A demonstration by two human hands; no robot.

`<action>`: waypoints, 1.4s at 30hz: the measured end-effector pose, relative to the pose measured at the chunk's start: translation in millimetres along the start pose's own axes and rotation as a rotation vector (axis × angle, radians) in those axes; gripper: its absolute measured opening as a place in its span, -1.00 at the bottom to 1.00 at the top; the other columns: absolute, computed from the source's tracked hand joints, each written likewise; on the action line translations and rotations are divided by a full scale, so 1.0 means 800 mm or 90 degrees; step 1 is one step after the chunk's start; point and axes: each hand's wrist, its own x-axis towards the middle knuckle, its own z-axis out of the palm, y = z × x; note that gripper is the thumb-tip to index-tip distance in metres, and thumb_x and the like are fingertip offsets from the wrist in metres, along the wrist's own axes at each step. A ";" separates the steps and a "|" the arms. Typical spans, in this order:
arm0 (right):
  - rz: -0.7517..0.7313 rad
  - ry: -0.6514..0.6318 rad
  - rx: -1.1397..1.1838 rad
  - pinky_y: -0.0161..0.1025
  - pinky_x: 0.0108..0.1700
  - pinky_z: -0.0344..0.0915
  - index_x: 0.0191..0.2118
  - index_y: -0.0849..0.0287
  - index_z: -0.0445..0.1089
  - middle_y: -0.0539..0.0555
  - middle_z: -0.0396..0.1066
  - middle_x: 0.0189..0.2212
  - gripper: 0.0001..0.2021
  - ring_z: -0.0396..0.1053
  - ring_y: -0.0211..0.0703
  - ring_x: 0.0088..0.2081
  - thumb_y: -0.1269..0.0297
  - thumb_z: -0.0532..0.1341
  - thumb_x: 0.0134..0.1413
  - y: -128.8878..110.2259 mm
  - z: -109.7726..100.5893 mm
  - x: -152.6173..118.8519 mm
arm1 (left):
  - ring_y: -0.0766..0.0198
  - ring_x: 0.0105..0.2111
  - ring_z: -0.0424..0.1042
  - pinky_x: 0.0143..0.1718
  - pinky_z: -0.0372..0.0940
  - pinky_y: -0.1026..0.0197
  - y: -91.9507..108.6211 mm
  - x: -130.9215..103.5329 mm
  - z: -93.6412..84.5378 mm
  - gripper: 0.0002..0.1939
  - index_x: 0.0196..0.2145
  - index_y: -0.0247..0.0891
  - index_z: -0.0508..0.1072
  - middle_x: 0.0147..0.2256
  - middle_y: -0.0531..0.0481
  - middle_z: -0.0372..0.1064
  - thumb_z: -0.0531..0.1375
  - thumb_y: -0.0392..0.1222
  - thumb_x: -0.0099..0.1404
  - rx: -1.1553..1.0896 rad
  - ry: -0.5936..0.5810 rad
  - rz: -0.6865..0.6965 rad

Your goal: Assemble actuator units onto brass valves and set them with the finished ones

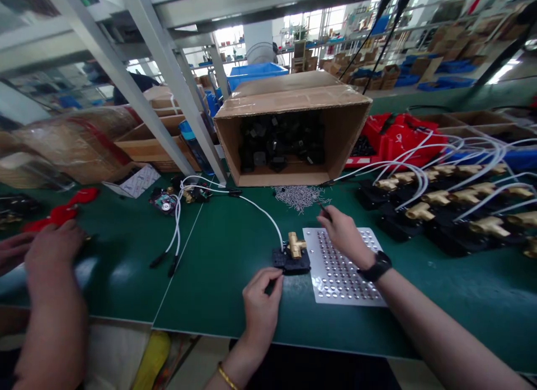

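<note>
A black plastic housing (289,262) with a brass tee fitting (295,245) on top and a white cable (268,215) lies on the green bench. My left hand (263,295) pinches the near left corner of this housing between thumb and fingertips. Over the upper part of a metal plate (314,267) with rows of holes or small parts, my right hand (344,234) is closed around a thin dark tool (322,206). Its tip points at a pile of small screws (298,196); the tool's exact kind is too small to make out.
A cardboard box (293,93) of black parts lies open behind the screws. Several brass-fitted housings (436,202) with white cables crowd the right. Cabled parts (178,197) lie left of centre. A co-worker's hands (54,244) are at the far left, near red pieces (62,212).
</note>
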 end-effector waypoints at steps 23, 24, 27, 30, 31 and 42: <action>-0.126 0.080 0.196 -0.27 -0.39 0.18 -0.41 0.16 0.28 0.05 0.30 -0.49 -0.89 0.26 -0.17 -0.45 0.47 0.05 0.02 -0.017 0.037 -0.105 | 0.22 -0.32 0.44 -0.23 0.34 0.18 0.006 -0.006 0.006 -0.91 -0.40 -0.24 0.49 -0.37 -0.03 0.46 0.17 -0.26 0.17 0.040 -0.019 -0.003; -0.136 0.085 0.191 -0.27 -0.37 0.19 -0.40 0.16 0.27 0.06 0.30 -0.47 -0.88 0.27 -0.16 -0.42 0.49 0.04 0.03 -0.017 0.040 -0.107 | 0.23 -0.33 0.44 -0.24 0.34 0.19 0.006 -0.006 0.007 -0.91 -0.40 -0.25 0.48 -0.38 -0.03 0.45 0.17 -0.25 0.18 0.046 -0.017 -0.003; -0.146 0.109 0.176 -0.26 -0.33 0.20 -0.37 0.17 0.26 0.08 0.30 -0.43 -0.86 0.28 -0.14 -0.38 0.52 0.03 0.03 -0.017 0.048 -0.110 | 0.23 -0.35 0.43 -0.26 0.32 0.19 0.005 -0.004 0.010 -0.93 -0.41 -0.26 0.45 -0.41 -0.02 0.44 0.17 -0.26 0.18 0.078 -0.012 0.037; -0.142 0.131 0.141 -0.25 -0.34 0.21 -0.38 0.16 0.24 0.08 0.29 -0.44 -0.87 0.28 -0.12 -0.37 0.52 0.02 0.03 -0.017 0.054 -0.112 | 0.24 -0.36 0.42 -0.25 0.30 0.18 0.003 -0.004 0.011 -0.94 -0.40 -0.26 0.43 -0.41 -0.01 0.45 0.15 -0.30 0.20 0.121 -0.009 0.106; -0.135 0.134 0.133 -0.25 -0.36 0.21 -0.38 0.16 0.24 0.08 0.29 -0.45 -0.87 0.28 -0.12 -0.38 0.51 0.02 0.04 -0.017 0.055 -0.112 | 0.25 -0.37 0.42 -0.25 0.29 0.19 0.002 -0.004 0.011 -0.94 -0.39 -0.26 0.43 -0.41 -0.01 0.45 0.15 -0.31 0.20 0.128 -0.012 0.119; -0.210 0.088 0.189 -0.12 -0.08 0.34 -0.17 0.15 0.38 0.14 0.40 -0.15 -0.77 0.37 -0.08 -0.12 0.47 0.05 0.11 0.009 0.054 -0.127 | 0.27 -0.42 0.36 -0.32 0.21 0.23 0.005 0.002 0.015 -0.87 -0.53 -0.26 0.36 -0.50 0.04 0.35 0.16 -0.24 0.16 0.098 -0.044 -0.062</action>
